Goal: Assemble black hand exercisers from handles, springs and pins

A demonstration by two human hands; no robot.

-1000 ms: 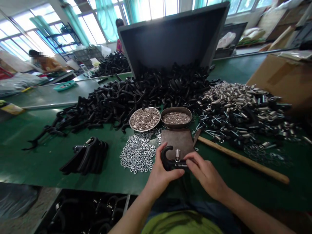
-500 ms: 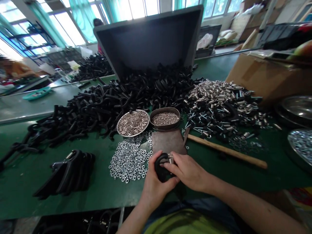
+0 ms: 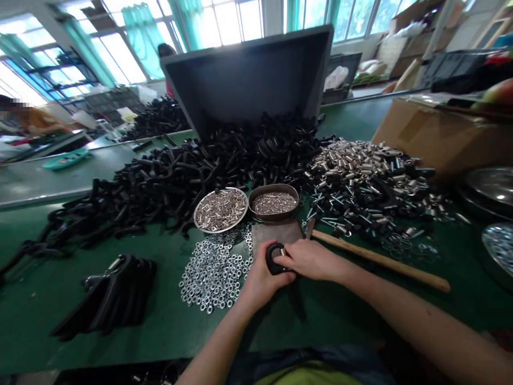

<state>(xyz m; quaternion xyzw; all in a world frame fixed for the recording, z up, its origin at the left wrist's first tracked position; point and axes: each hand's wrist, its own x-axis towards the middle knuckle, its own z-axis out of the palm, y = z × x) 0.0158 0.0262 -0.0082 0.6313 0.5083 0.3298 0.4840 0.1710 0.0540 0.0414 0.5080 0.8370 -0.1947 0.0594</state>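
My left hand (image 3: 260,280) is wrapped round a black hand grip strengthener (image 3: 271,263), whose curved top faces up. From the other side my right hand (image 3: 310,260) closes on the same piece, fingers at the small metal spring (image 3: 282,251) in its bend. Part of a dark handle hangs below the hands, over the green table. Just behind the hands lies a flat metal plate (image 3: 276,231). Loose nuts (image 3: 212,278) are spread to the left of my left hand. A hammer with a wooden handle (image 3: 380,260) rests right of the plate.
Several finished-looking hand grips (image 3: 116,294) stand together at left. A round dish of metal pins (image 3: 221,210) and an oval tin (image 3: 273,215) sit behind the plate. Black handles (image 3: 168,171) spill from a grey crate (image 3: 248,75). Springs (image 3: 360,160) and a cardboard box (image 3: 433,133) are right.
Both hands have moved slightly forward over the plate's near edge with the hand grip, which has turned so a handle shows below them. The camera view has tilted up a little.
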